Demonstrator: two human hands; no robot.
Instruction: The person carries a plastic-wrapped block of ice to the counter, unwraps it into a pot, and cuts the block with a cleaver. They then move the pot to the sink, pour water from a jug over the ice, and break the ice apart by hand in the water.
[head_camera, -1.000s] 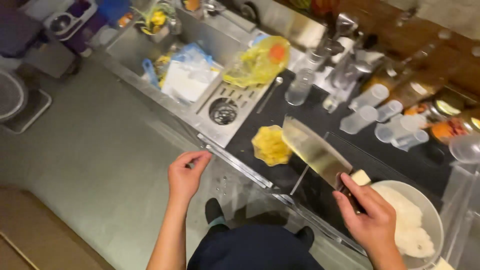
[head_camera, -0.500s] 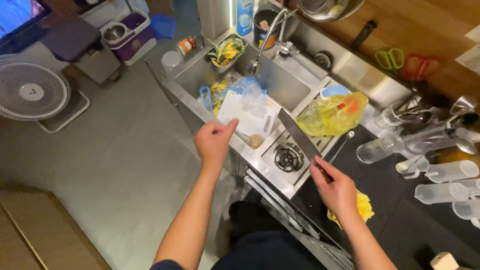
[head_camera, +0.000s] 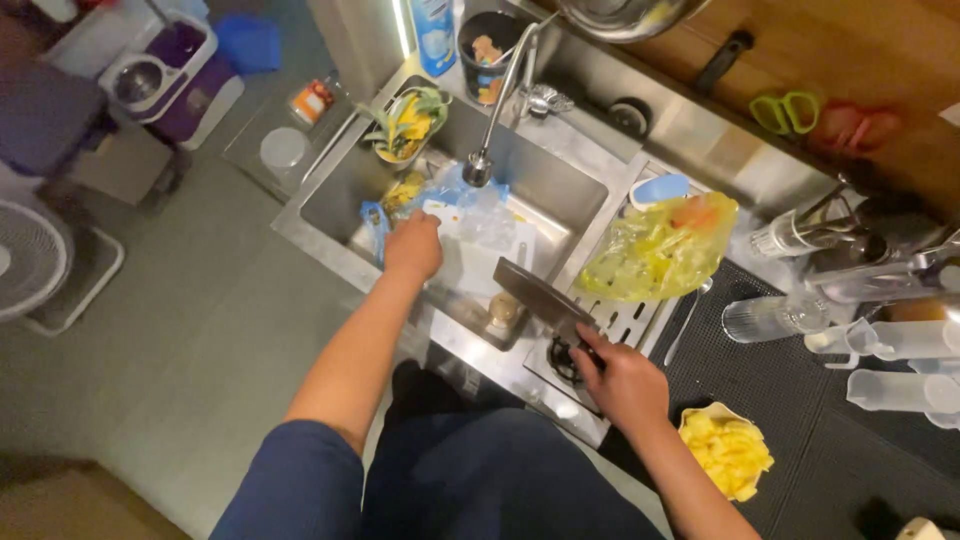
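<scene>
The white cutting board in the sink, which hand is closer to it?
Left. The left hand rests on the cutting board; the right hand grips a cleaver over the sink's front edge.

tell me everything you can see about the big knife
The knife is a broad cleaver with a rectangular blade of dull grey metal. The right hand grips its handle, which the fingers hide. The blade points away from the person, roughly level, held over the near edge of the steel sink, above the white cutting board. Nothing else appears to touch it.
</scene>
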